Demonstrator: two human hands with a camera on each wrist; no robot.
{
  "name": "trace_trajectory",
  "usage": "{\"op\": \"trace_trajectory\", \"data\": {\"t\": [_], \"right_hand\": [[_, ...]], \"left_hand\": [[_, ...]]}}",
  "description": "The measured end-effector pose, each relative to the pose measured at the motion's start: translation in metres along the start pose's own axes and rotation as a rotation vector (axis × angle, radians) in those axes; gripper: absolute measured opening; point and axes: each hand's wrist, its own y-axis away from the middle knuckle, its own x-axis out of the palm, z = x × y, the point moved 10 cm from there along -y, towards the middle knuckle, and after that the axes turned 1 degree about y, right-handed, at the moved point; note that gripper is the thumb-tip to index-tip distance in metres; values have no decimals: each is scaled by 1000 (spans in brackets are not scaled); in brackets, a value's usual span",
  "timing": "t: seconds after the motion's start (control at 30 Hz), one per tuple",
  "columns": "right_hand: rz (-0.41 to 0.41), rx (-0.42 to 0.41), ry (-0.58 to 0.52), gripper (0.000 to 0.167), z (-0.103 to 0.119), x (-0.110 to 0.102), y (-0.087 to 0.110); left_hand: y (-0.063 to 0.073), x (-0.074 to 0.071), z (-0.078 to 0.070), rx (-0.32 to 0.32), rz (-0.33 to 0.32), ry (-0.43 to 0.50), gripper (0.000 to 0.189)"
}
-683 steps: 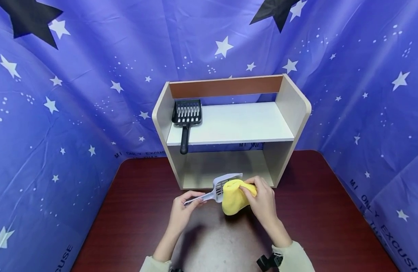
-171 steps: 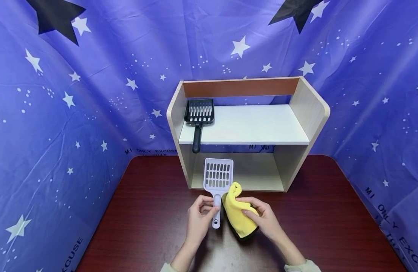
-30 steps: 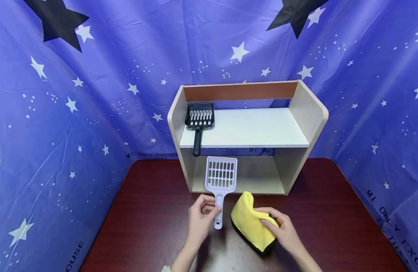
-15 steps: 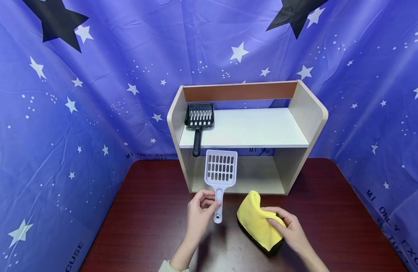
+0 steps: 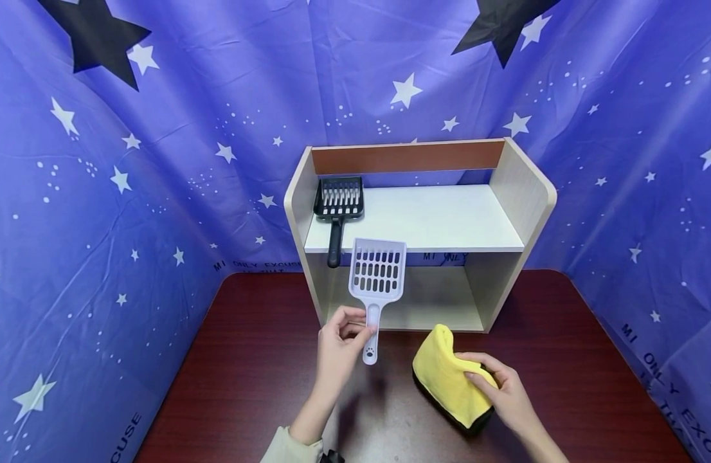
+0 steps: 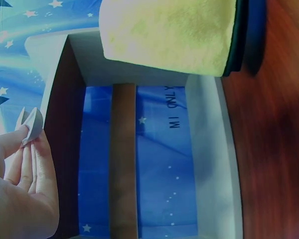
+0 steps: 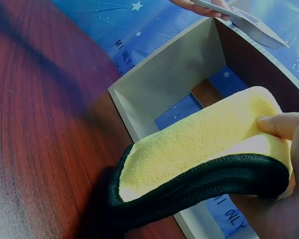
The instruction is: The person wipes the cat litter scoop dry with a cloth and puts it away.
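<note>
In the head view my left hand [image 5: 338, 350] pinches the handle of a pale lavender litter scoop [image 5: 375, 293] between thumb and fingers. The slotted head points up and away, raised in front of the shelf unit. To the right and lower, my right hand [image 5: 510, 393] grips a folded yellow cloth [image 5: 450, 379] with black edging, apart from the scoop. The right wrist view shows the thumb pressing on the folded cloth [image 7: 189, 144], with the scoop [image 7: 261, 34] at the top. Only the handle end of the scoop [image 6: 35, 125] shows in the left wrist view.
A two-level shelf unit [image 5: 425, 218] stands at the back of the dark red table [image 5: 245, 373]. On its upper board, at the left, lies a black litter scoop [image 5: 335, 239] with its handle overhanging the front edge. A blue starry curtain [image 5: 216, 109] surrounds the table.
Over the last second the lavender scoop has risen towards the shelf in my left hand. My right hand has moved right with the cloth. Much earlier, the cloth was against the scoop's head.
</note>
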Motion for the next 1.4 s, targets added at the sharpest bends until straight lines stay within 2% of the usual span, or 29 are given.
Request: {"op": "trace_trajectory", "data": {"t": [0.27, 0.37, 0.63, 0.9, 1.13, 1.33, 1.4], "right_hand": [[-23, -176, 38, 31, 17, -12, -1], [-29, -170, 49, 31, 16, -17, 0], [-44, -47, 115, 27, 4, -32, 4], [-54, -68, 131, 27, 5, -38, 7], [-50, -81, 104, 28, 4, -37, 9], [-48, -120, 81, 30, 9, -34, 11], [-56, -104, 96, 29, 6, -35, 12]], "left_hand": [[-11, 2, -11, 33, 5, 26, 26], [-15, 4, -15, 39, 7, 39, 26], [-28, 8, -29, 58, 3, 40, 25], [-43, 14, -41, 56, -20, 72, 25], [-55, 23, -40, 11, -24, 91, 27], [-65, 28, -44, -2, -27, 106, 28], [-68, 30, -43, -24, -20, 124, 28]]}}
